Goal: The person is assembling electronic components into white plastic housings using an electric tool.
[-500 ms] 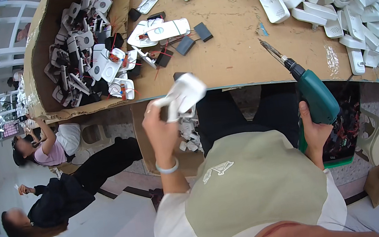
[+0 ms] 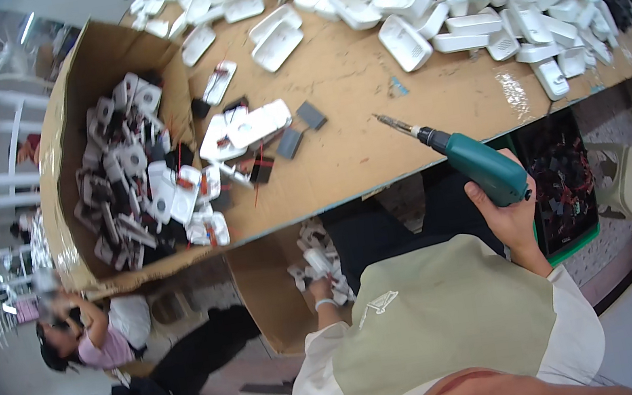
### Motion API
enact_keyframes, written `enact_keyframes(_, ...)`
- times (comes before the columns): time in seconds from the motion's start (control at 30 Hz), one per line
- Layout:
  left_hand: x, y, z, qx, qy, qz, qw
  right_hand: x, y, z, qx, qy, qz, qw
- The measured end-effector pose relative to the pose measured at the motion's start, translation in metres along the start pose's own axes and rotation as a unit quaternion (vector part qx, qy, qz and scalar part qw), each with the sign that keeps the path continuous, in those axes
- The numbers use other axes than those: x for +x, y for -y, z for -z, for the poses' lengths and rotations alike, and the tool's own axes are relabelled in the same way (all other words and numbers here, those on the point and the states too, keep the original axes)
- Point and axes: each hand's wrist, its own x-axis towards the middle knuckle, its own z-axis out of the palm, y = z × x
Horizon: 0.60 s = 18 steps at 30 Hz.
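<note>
My right hand point(image 2: 507, 210) is wrapped round the body of a green electric screwdriver point(image 2: 487, 165). Its long narrow bit points up and left over the table's near edge. Below that edge, my left hand point(image 2: 320, 288) reaches into a cardboard box point(image 2: 268, 286) holding white plastic pieces. A white plastic casing point(image 2: 316, 261) lies right at its fingertips; the fingers are small and partly hidden, so I cannot see whether they grip it. On the table, assembled white casings point(image 2: 260, 124) with wires lie beside dark rectangular blocks point(image 2: 289, 143).
A big open carton point(image 2: 63, 227) at the left is filled with white parts and wires. Many white shells point(image 2: 407, 43) pile up across the table's far side point(image 2: 350, 151). Right of my legs stand a black tray point(image 2: 565, 193) and a stool point(image 2: 623, 176). Two people are at the left.
My left hand has gone down from the table edge with the white casing into the box below. My right hand and the screwdriver have tilted left. The view has turned and shifted.
</note>
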Motion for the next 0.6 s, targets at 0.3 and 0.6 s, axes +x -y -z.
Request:
enact_keyframes(0.3,-0.036,-0.134,0.227,-0.066,0.069,-0.079,0.992,-0.009,-0.016,0.033,-0.006,-0.179,-0.064,0.982)
enact_keyframes(0.6,-0.059,-0.382,0.496,0.032,-0.52,-0.557,0.647,0.005,-0.031,0.047,-0.086,-0.236,-0.004,0.968)
